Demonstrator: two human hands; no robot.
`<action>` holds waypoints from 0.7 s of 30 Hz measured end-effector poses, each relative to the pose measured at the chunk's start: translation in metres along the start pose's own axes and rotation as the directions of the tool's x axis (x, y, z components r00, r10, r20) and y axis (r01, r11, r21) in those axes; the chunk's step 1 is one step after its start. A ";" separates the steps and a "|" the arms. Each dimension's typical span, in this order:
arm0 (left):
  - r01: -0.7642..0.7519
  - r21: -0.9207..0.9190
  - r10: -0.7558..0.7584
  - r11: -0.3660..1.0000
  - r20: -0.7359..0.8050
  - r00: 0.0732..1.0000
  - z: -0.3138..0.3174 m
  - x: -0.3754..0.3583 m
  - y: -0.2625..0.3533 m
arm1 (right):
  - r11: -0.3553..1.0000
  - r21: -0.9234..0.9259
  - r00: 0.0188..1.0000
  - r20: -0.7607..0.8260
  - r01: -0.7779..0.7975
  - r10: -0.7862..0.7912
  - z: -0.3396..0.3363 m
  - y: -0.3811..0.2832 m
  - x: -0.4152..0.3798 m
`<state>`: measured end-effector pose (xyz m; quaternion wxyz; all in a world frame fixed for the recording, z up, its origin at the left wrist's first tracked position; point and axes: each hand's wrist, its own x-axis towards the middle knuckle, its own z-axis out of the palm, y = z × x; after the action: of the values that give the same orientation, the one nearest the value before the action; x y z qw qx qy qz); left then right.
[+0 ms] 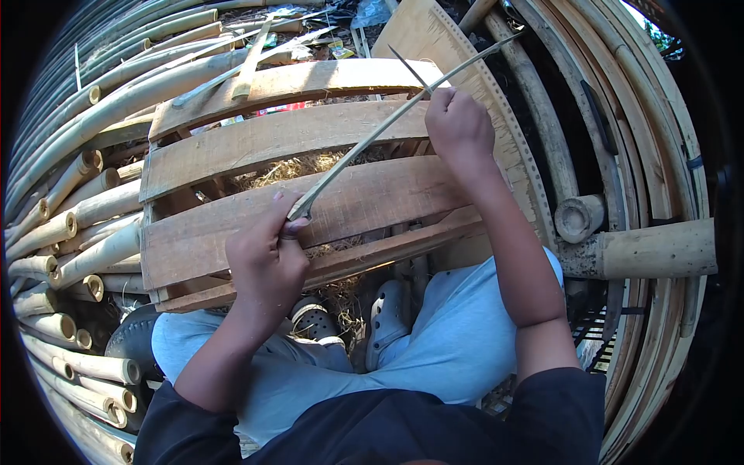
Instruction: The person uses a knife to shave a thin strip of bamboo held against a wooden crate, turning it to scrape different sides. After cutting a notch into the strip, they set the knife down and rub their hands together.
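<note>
I've got my left hand (267, 260) pinched tight on the near end of a thin bamboo strip (364, 147), while my right hand (457, 124) is fisted around a slim knife blade (408, 68) set against it over the wooden pallet (232, 147). Best bet, I reckon, is keeping the strip taut and shaving in shallow passes. Its long axis runs diagonally, from near-left up to far-right.

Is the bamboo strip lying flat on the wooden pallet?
No. Both hands, left hand and right hand, hold the bamboo strip above the wooden pallet.
</note>
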<state>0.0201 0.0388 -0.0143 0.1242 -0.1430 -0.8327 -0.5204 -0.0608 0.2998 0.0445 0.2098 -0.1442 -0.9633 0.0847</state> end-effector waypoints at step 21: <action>0.004 0.001 -0.004 1.000 -0.001 1.000 0.000 -0.001 0.000 | 0.997 -0.049 0.998 0.036 -0.057 0.059 0.000 0.026 0.035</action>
<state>0.0212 0.0390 -0.0146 0.1237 -0.1409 -0.8332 -0.5203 -0.0848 0.3350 0.0516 0.1857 -0.1755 -0.9643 0.0702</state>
